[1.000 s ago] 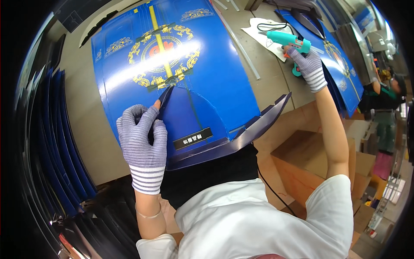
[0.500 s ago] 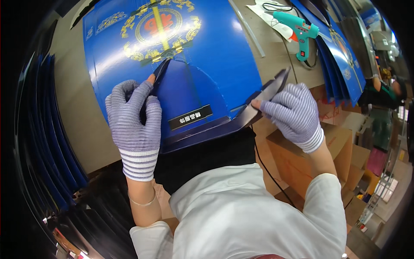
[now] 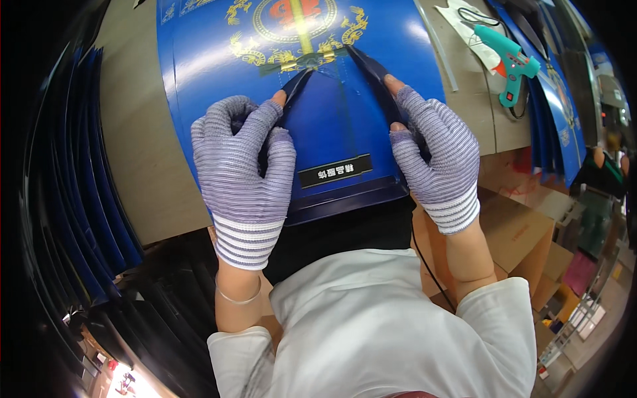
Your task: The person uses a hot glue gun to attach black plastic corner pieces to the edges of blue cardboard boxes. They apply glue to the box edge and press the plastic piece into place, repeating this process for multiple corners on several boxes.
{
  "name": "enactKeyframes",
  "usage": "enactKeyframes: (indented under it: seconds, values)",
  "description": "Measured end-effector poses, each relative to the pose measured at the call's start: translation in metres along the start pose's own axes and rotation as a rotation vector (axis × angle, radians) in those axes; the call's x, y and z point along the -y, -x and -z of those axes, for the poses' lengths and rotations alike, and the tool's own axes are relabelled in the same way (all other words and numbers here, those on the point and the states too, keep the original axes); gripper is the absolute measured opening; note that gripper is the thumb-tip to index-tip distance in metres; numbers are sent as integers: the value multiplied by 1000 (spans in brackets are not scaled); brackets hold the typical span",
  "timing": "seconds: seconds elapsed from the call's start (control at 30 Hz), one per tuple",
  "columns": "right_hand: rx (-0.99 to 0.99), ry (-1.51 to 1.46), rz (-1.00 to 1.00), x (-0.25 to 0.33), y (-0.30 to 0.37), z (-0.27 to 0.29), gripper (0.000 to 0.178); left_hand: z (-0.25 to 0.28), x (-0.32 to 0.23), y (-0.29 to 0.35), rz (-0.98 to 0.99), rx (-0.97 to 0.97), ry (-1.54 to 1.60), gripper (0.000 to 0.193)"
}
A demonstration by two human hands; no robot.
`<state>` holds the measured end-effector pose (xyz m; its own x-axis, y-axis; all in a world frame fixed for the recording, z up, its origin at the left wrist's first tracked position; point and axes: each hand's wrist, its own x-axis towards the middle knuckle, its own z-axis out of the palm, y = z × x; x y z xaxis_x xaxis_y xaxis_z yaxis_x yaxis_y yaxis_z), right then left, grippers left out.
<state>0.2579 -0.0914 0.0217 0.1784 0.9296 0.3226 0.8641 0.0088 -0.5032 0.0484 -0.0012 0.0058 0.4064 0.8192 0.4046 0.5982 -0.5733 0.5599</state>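
Note:
A glossy blue cardboard sheet [image 3: 219,69] with gold ornaments and a red emblem lies on the table. On its near part rests a darker blue panel [image 3: 332,136], with a black label [image 3: 335,171] and a folded strip along its front edge. My left hand [image 3: 245,159], in a striped glove, pinches the raised left edge strip [image 3: 298,83] between thumb and fingers. On the opposite side my right hand [image 3: 438,149], gloved alike, grips the raised right edge strip [image 3: 373,76]. Bare fingertips poke out of both gloves. The strips slant toward each other at the far end.
At the far right a teal glue gun [image 3: 511,69] lies beside a white paper [image 3: 458,20] and a black cord. A clear rod [image 3: 441,50] runs along the sheet's right side. Blue folded panels stand left [image 3: 86,166] and right [image 3: 554,113]. Cardboard boxes [image 3: 511,225] sit below right.
My right hand has moved up and inward, bringing the right strip from splayed outward to alongside the panel. My left hand keeps its hold. The whole view has shifted somewhat.

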Motion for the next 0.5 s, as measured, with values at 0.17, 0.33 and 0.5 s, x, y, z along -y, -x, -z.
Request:
enactKeyframes:
  seconds: [0.17,0.33,0.5]
  values:
    - [49,2,69,2,-6,-3,45,-2,4,2,-10,-21,14,36]
    - [54,26,104,7,-8,-3,49,-1,3,1,-4,-16,8,35]
    - [85,156,132,14,-12,0,44,-2,3,0,-25,-26,17,35]
